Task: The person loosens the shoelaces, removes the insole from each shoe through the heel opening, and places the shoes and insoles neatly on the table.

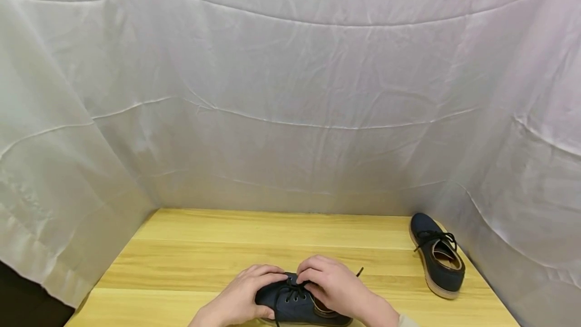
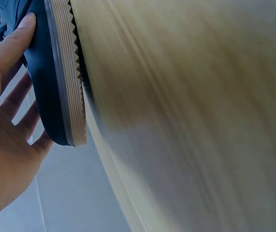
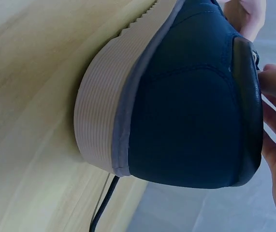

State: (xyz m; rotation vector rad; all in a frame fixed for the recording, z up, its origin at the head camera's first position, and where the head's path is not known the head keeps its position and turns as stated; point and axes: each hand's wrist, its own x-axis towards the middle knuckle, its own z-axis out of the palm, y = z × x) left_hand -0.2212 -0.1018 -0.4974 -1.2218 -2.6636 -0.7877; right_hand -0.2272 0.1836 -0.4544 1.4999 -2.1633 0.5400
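Observation:
A dark navy lace-up shoe [image 1: 295, 309] with a light ribbed sole [image 3: 99, 116] sits sideways on the wooden table, toe to the left. My left hand [image 1: 247, 294] grips its front part, the thumb on the near side and the fingers over the far side. At the top of the lacing, the curled fingers of my right hand [image 1: 333, 286] pinch the black shoelace [image 1: 297, 287]; the fingertips are partly hidden. One lace end hangs down the near side by the left thumb. Another lace end [image 3: 104, 205] shows past the heel in the right wrist view.
A matching navy shoe [image 1: 438, 256], its lace tied in a bow, stands at the table's right edge. Pale grey curtains [image 1: 290, 160] enclose the wooden table [image 1: 272, 241] at the back and both sides.

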